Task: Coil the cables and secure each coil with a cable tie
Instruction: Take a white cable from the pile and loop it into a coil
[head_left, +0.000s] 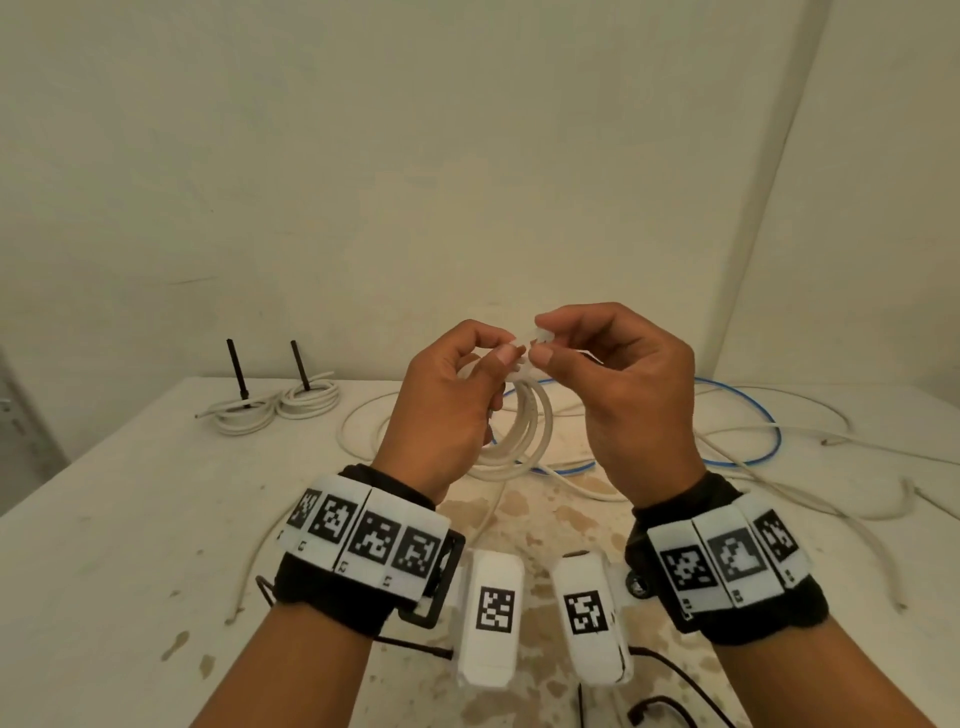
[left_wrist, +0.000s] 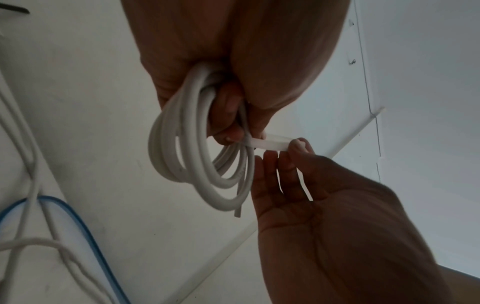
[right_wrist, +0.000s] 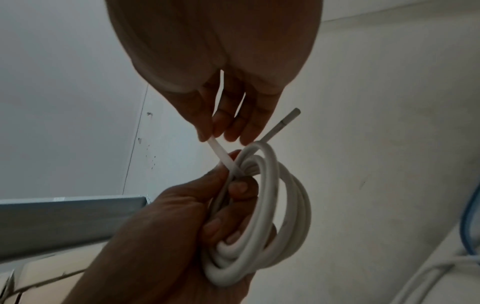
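My left hand (head_left: 457, 395) grips a coil of white cable (head_left: 524, 431) held up above the table; the coil hangs below its fingers in the left wrist view (left_wrist: 207, 164) and the right wrist view (right_wrist: 270, 216). A white cable tie (left_wrist: 270, 144) runs from the coil's top, by my left thumb, across to my right hand (head_left: 613, 374), whose thumb and fingertips pinch its end (right_wrist: 221, 152). One cut end of the cable (right_wrist: 291, 117) sticks out past the coil.
Two black pegs (head_left: 236, 374) stand at the table's back left with a wound white cable (head_left: 280, 408) around them. Loose white cables (head_left: 810, 467) and a blue cable (head_left: 748, 426) sprawl over the white table (head_left: 130, 545) behind and right of my hands.
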